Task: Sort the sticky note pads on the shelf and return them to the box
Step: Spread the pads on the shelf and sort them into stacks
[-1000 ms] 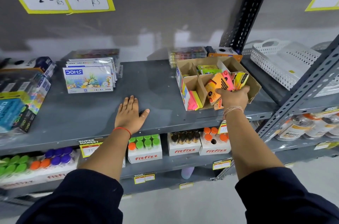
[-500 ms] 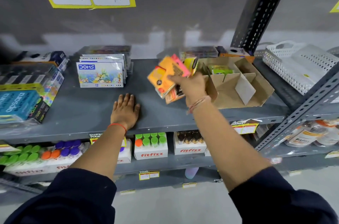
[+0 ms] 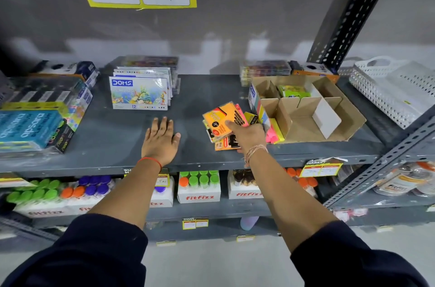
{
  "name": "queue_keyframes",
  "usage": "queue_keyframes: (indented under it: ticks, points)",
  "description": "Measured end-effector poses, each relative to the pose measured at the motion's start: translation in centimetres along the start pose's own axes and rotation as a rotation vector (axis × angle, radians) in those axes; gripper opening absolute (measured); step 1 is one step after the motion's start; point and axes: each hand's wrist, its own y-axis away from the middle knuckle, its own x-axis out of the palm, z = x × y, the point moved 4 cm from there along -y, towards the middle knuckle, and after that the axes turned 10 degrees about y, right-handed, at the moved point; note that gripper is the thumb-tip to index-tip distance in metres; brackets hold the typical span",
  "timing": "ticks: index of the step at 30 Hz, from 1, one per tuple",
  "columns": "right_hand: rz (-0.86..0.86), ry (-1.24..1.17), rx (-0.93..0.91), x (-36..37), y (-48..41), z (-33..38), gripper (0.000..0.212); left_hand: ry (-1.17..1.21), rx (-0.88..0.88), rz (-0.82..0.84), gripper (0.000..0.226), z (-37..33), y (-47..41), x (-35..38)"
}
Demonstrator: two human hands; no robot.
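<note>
A bunch of sticky note pads (image 3: pixel 217 122), orange, pink and yellow, rests on the grey shelf (image 3: pixel 113 143) just left of the cardboard box. My right hand (image 3: pixel 247 137) lies over the pads with fingers closed around them. The divided cardboard box (image 3: pixel 303 119) stands to the right; a green pad pack (image 3: pixel 293 91) lies in its back compartment. Pink and yellow pads (image 3: pixel 274 132) stand at the box's left wall. My left hand (image 3: pixel 161 139) is pressed flat on the shelf, fingers spread, holding nothing.
DOMS crayon boxes (image 3: pixel 140 93) stand at the back left, Apsara packs (image 3: pixel 35 126) at the far left. A white perforated basket (image 3: pixel 390 89) sits on the right shelf. Fitfizz bottle cartons (image 3: pixel 199 189) fill the shelf below. A slotted upright (image 3: pixel 348 18) rises behind the box.
My right hand lifted the pads out of the box, swung them left through the air, and now has them down on the shelf beside the box. The left hand stayed flat.
</note>
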Motion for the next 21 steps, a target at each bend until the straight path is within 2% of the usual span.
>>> queue_keyframes:
  ticks: [4, 8, 11, 13, 14, 16, 18, 19, 21]
  points:
    - [-0.049, 0.387, -0.196, -0.6, 0.2, 0.8, 0.047, 0.005, 0.003, 0.008, 0.055, 0.1, 0.0, 0.1]
    - [-0.127, 0.625, -0.296, -1.1, 0.6, 2.0, 0.048, 0.005, 0.003, 0.012, 0.055, 0.1, -0.1, 0.1]
    - [-0.3, 0.83, -0.381, -2.1, 1.5, 3.4, 0.051, 0.016, 0.008, 0.003, 0.055, 0.1, 0.0, 0.1]
    - [-0.425, 0.927, -0.539, -2.9, 1.8, 5.2, 0.05, 0.029, 0.013, -0.005, 0.055, 0.1, 0.0, 0.0]
    - [-0.374, 0.977, -0.643, -2.9, 1.5, 6.1, 0.052, 0.036, 0.012, -0.003, 0.055, 0.2, 0.0, 0.0]
    - [0.033, 1.146, -0.792, -1.9, 0.4, 7.5, 0.077, 0.042, 0.012, 0.003, 0.055, 0.2, 0.0, -0.2]
    - [0.405, 1.274, -0.809, -0.7, -0.2, 7.9, 0.101, 0.041, 0.026, -0.002, 0.054, 0.4, 0.1, -0.4]
    - [0.49, 1.312, -0.791, -0.3, -0.6, 7.9, 0.104, 0.041, 0.031, -0.006, 0.054, 0.5, 0.1, -0.4]
    - [0.531, 1.343, -0.777, 0.4, -1.5, 7.7, 0.1, 0.044, 0.029, -0.009, 0.054, 0.7, 0.1, -0.6]
